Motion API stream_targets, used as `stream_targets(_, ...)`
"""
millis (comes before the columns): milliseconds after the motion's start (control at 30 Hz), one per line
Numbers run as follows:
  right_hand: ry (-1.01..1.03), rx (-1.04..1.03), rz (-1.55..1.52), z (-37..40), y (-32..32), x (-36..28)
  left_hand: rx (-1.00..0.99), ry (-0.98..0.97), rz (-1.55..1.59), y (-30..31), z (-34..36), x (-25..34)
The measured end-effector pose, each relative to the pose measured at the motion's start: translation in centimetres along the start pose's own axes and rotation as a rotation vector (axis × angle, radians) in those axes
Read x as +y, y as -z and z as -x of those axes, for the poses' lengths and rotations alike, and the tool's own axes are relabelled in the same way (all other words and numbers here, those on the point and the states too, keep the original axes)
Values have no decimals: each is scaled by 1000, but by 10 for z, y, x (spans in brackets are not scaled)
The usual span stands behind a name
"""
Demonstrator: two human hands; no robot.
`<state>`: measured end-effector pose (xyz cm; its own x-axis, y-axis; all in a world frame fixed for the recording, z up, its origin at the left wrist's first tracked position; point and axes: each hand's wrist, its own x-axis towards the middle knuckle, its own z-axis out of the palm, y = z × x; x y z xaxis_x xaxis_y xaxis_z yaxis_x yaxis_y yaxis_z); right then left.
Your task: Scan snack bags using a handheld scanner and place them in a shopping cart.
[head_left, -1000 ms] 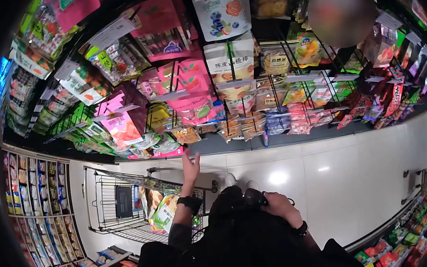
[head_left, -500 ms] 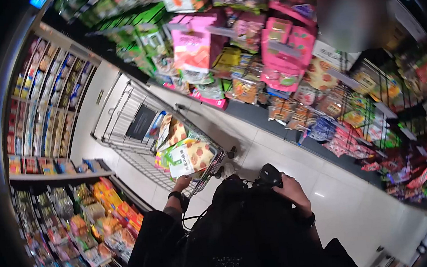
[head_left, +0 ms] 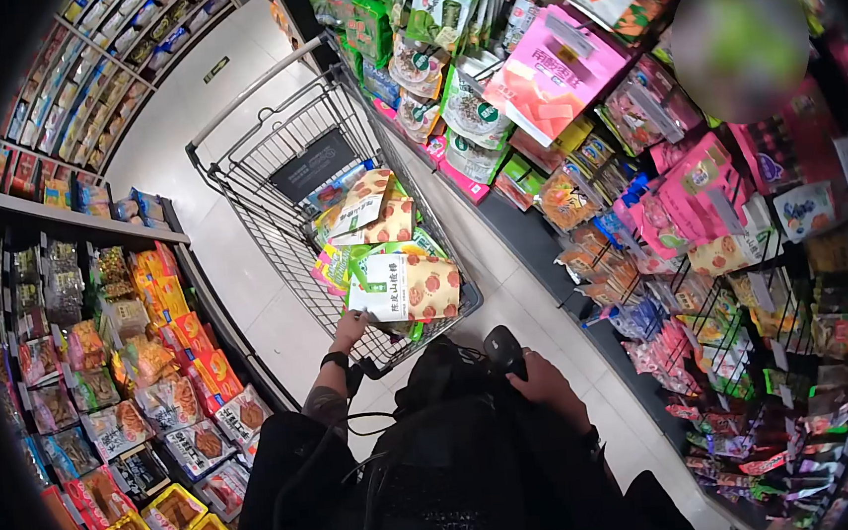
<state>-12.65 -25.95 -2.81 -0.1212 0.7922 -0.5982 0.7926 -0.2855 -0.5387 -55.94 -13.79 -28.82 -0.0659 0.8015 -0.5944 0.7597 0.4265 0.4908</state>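
Left hand [head_left: 352, 327], at 7 o'clock, is gripping the lower corner of a snack packet [head_left: 406, 286] lying atop others in the wire cart [head_left: 253, 174]. Right hand [head_left: 545, 383], at 5 o'clock, is clasping a black scanner [head_left: 501, 349]. Snack bags [head_left: 549, 86] are hanging at 2 o'clock.

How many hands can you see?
2. The left hand rests on a snack bag in the cart; the right hand grips a black device. No others show.

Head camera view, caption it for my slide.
Left hand holds a snack packet in a wire shopping cart; right hand grips a black device.
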Motion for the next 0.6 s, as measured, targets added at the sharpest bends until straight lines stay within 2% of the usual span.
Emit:
stream_targets(67, -23, -63, -26, -4, -1, -17, 97, -95, -67, 3, -16, -6)
stream_targets(100, -36, -92, -43, -5, -1, -24, 93, -14, 44, 10, -17, 6)
stream_targets(267, -151, -6, -101, 0, 3, -49, 72, 22, 477, 17, -85, 14)
stream_targets(333, -219, 28, -144, 3, 4, -56, 63, 84, 536, 32, -109, 39)
stream_targets(433, -402, -26, -286, 10, 23, -87, 37, 130, 650, 42, -147, 65)
stream_targets(500, -409, -45, -336, 15, 39, -104, 0, 208, 758, 49, -166, 81)
stream_targets(600, -448, 32, -377, 25, 31, -104, -30, 153, 721, 49, -188, 95)
